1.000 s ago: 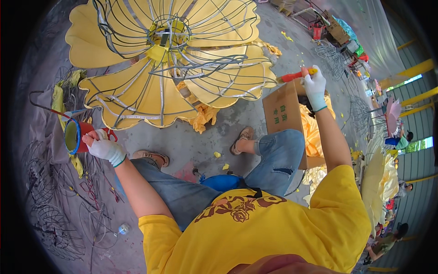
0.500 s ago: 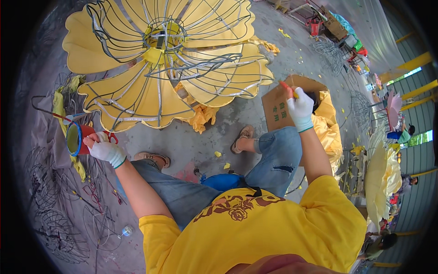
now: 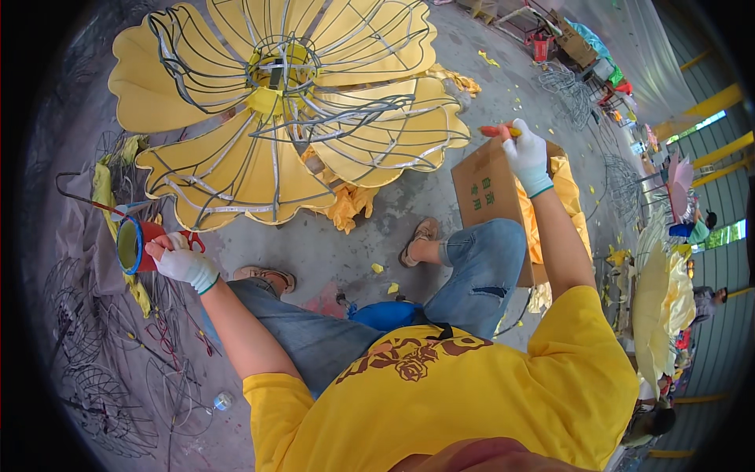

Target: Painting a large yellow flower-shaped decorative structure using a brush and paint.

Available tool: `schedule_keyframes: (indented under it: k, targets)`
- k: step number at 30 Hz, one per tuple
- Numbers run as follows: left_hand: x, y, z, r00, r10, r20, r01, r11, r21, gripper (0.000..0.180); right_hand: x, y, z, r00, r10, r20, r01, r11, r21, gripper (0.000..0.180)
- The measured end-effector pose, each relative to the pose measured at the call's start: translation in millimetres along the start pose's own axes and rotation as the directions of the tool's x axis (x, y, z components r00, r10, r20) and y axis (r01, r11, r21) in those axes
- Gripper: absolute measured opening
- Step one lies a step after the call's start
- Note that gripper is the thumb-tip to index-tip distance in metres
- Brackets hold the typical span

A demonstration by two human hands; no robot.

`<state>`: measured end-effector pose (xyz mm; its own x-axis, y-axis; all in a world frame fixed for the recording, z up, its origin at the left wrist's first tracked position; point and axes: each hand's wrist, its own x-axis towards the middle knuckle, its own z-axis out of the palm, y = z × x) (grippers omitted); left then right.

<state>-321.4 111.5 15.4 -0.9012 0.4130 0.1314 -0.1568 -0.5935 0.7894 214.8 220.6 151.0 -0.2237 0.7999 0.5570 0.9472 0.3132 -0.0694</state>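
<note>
Gripping red cup (image 3: 148,234) in fingers of left hand (image 3: 185,263), near yellow flower frame (image 3: 266,101); clasping red-handled tool (image 3: 493,130) in those of right hand (image 3: 528,161), near cardboard box (image 3: 484,189), likely to leave tip free.

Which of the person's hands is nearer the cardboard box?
Right. The right hand, gripping a red-handled tool, overlaps the cardboard box in view; the left hand, holding a red mug, is well to the box's left.

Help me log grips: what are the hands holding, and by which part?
Left hand: red container, at its side, exact grip hidden. Right hand: brush, by its red-and-yellow handle.
</note>
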Motion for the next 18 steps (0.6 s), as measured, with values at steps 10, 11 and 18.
schedule_keyframes:
  k: [10,11,18]
  targets:
    - [-1.7,-1.0,4.2,0.999,0.038,0.019,-0.038,0.999,-0.011,0.043,11.8,-37.5,-0.3,0.995,-0.062,0.079,0.051,0.988,0.144,0.021]
    - [-1.6,-0.2,3.6,0.999,0.034,0.021,-0.034,0.999,-0.007,0.043,19.9,-35.4,-3.8,0.998,0.038,0.055,-0.047,0.983,0.178,0.021]
    - [-1.8,2.9,2.7,1.000,0.026,-0.015,-0.026,1.000,0.012,0.043,18.6,-29.8,7.9,0.986,0.113,0.123,-0.137,0.970,0.201,0.022]
